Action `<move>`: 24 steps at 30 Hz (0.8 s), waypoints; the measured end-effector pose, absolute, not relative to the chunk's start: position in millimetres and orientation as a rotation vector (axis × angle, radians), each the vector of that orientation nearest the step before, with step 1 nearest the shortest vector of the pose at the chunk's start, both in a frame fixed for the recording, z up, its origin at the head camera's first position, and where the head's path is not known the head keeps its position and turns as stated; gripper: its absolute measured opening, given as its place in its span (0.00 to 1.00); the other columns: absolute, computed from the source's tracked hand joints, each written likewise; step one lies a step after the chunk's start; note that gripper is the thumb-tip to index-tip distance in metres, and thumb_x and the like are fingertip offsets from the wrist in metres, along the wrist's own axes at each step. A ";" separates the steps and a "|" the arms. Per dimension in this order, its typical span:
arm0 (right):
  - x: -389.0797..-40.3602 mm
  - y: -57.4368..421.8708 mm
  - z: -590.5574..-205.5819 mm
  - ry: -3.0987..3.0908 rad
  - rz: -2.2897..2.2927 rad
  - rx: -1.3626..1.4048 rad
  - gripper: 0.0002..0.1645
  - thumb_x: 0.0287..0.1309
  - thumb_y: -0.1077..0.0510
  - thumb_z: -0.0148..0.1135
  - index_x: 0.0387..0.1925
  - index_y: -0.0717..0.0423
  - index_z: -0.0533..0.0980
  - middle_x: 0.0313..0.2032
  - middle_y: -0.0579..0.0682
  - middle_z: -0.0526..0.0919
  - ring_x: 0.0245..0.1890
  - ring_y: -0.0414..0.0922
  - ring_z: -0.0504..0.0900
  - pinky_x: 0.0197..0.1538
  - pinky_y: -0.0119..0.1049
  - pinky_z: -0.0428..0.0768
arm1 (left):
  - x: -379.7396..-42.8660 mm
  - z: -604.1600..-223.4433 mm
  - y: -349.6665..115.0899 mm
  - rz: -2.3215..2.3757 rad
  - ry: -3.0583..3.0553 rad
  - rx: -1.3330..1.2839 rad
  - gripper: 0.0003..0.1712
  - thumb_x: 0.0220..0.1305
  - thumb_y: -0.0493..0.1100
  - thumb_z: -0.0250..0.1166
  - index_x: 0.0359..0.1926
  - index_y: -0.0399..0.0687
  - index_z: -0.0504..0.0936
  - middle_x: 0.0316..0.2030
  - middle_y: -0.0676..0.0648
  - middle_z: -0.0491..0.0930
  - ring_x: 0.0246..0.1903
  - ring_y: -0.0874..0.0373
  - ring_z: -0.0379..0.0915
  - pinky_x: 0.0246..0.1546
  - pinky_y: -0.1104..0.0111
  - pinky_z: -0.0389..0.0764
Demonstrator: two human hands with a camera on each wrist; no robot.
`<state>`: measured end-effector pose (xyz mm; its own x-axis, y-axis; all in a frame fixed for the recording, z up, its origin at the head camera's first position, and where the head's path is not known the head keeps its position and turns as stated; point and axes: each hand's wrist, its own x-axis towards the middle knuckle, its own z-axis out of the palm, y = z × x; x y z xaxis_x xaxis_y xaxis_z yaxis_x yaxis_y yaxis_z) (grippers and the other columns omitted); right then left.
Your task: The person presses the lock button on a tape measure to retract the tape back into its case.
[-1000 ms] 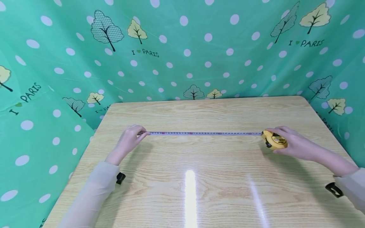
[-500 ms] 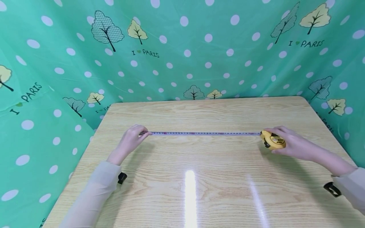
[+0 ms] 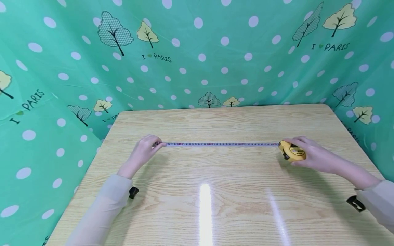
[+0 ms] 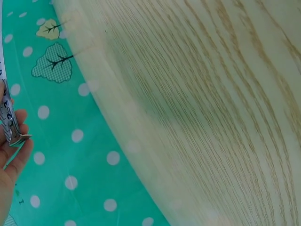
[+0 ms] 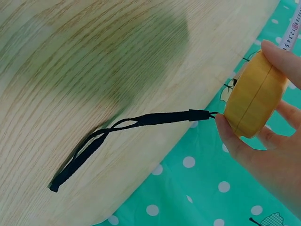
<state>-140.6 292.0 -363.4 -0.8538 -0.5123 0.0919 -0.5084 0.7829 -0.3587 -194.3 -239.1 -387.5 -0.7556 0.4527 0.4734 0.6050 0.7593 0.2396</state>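
A yellow tape measure [image 3: 291,151] is gripped in my right hand [image 3: 314,154], at the right of the head view. Its white blade [image 3: 215,144] runs straight and level across to my left hand [image 3: 144,149], which pinches the end between thumb and fingers. In the left wrist view the metal end hook [image 4: 19,139] pokes out by the fingers. The right wrist view shows the yellow case [image 5: 256,94] between thumb and fingers, and a black wrist strap [image 5: 160,117] hanging from it down to the wood. Shadows of both hands fall on the table below.
The wood-grain table [image 3: 234,184] spreads beneath both hands, with bright light reflections near its front. A green polka-dot cloth [image 3: 197,54] with printed trees hangs behind it and along the sides. A black band [image 3: 133,192] shows at the left sleeve.
My hands have come slightly closer together, the left one moving right and the right one left. The stretch of blade between them is shorter. Both holds stay the same.
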 end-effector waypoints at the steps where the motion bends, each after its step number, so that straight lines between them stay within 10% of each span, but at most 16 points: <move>1: -140.7 291.7 -363.4 2.956 -0.588 -0.846 0.44 0.37 0.61 0.71 0.58 0.60 0.62 0.46 0.63 0.69 0.44 0.58 0.71 0.37 0.49 0.75 | -194.4 -387.7 -238.5 -0.535 -2.566 -0.808 0.07 0.51 0.40 0.66 0.25 0.41 0.78 0.23 0.48 0.77 0.25 0.59 0.70 0.24 0.69 0.75; 24: -143.5 286.1 -363.6 2.950 -0.596 -0.851 0.44 0.37 0.60 0.71 0.58 0.59 0.62 0.46 0.63 0.69 0.44 0.58 0.71 0.37 0.48 0.74 | -195.8 -391.0 -226.6 -0.537 -2.518 -0.869 0.06 0.50 0.40 0.66 0.25 0.43 0.78 0.22 0.50 0.77 0.24 0.60 0.70 0.24 0.70 0.74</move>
<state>-143.5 286.1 -363.6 -0.8518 -0.5159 0.0907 -0.5107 0.7794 -0.3629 -195.8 -226.6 -391.0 -0.7160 0.4851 0.5020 0.6477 0.7299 0.2185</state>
